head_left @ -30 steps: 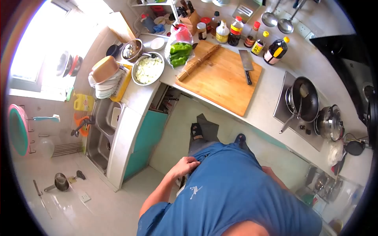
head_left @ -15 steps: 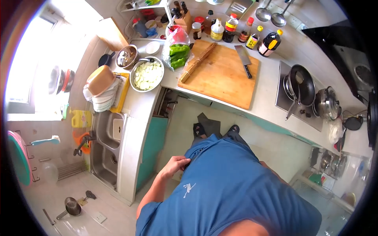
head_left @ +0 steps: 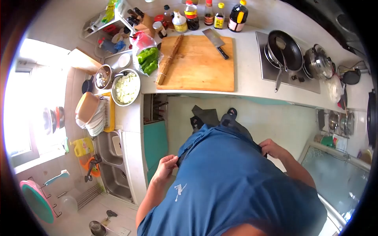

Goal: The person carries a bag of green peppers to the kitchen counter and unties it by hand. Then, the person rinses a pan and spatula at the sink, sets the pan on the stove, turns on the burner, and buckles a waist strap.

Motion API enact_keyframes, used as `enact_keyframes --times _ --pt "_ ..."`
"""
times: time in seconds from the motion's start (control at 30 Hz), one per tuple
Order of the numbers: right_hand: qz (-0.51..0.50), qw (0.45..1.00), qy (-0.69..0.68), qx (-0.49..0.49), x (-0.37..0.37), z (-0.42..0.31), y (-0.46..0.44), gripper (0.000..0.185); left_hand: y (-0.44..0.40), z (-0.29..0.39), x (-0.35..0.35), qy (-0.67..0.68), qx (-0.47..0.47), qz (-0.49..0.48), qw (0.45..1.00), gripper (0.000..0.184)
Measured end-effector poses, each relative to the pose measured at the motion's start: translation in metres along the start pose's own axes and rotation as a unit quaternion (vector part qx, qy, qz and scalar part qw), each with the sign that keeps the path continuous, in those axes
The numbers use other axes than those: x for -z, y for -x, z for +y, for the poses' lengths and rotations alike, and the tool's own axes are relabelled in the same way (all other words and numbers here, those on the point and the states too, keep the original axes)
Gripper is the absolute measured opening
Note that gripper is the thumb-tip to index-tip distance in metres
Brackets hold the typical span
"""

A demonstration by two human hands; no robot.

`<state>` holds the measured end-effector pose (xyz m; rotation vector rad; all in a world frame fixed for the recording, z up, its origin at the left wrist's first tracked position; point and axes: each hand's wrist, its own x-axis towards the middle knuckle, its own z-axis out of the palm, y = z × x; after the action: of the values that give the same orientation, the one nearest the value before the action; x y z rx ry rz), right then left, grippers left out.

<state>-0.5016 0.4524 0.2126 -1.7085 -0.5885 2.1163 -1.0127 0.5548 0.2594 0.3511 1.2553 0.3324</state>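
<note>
My left hand (head_left: pixel 167 166) is at the left side of my waist, fingers pinched on a dark strip of cloth (head_left: pixel 182 158) beside the blue shirt (head_left: pixel 236 177). On the other side, my right hand (head_left: pixel 273 149) is closed on a dark bit of cloth by the shirt's edge. Whether this is a waistband, a strap or a tie I cannot tell. Both hands are well away from the counter, where a wooden cutting board (head_left: pixel 204 70) holds a cleaver (head_left: pixel 215 42) and a long bundle of thin brown sticks (head_left: pixel 170 59).
Left of the board are a bag of green peppers (head_left: pixel 147 61) and a bowl of pale slices (head_left: pixel 126 88). Sauce bottles (head_left: pixel 191 16) line the back. A frying pan (head_left: pixel 289 49) and lidded pot (head_left: pixel 319 63) are at right. The sink (head_left: pixel 114 181) is at left.
My right hand has come into view at the right side of my waist. The left hand stays at the waist. The camera view has turned and shifted.
</note>
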Motion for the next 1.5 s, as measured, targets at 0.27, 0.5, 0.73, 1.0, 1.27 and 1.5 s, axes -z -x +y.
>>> enact_keyframes --times 0.27,0.5,0.73,1.0,1.27,1.5 --pt "-0.050 0.996 0.043 0.052 0.011 -0.051 0.013 0.027 0.001 0.026 -0.034 -0.001 0.013 0.016 1.000 0.020" --pt "-0.189 0.941 -0.269 -0.078 0.009 -0.111 -0.006 0.009 -0.029 0.077 -0.071 -0.087 0.027 -0.079 0.993 0.019" --pt "-0.188 0.949 -0.244 -0.069 -0.017 -0.156 -0.029 0.009 -0.034 0.101 -0.093 -0.038 0.023 -0.054 0.998 0.026" --pt "-0.233 0.969 -0.078 -0.035 -0.057 -0.197 -0.045 0.015 -0.028 0.108 -0.080 -0.042 0.012 -0.106 0.993 0.021" --pt "-0.178 0.977 0.115 0.038 -0.063 -0.218 -0.045 0.011 -0.038 0.099 -0.095 0.018 -0.078 -0.082 0.993 0.006" --pt "-0.055 0.954 0.221 0.195 -0.081 -0.224 -0.054 0.009 -0.043 0.095 -0.103 0.105 -0.105 -0.006 0.989 0.013"
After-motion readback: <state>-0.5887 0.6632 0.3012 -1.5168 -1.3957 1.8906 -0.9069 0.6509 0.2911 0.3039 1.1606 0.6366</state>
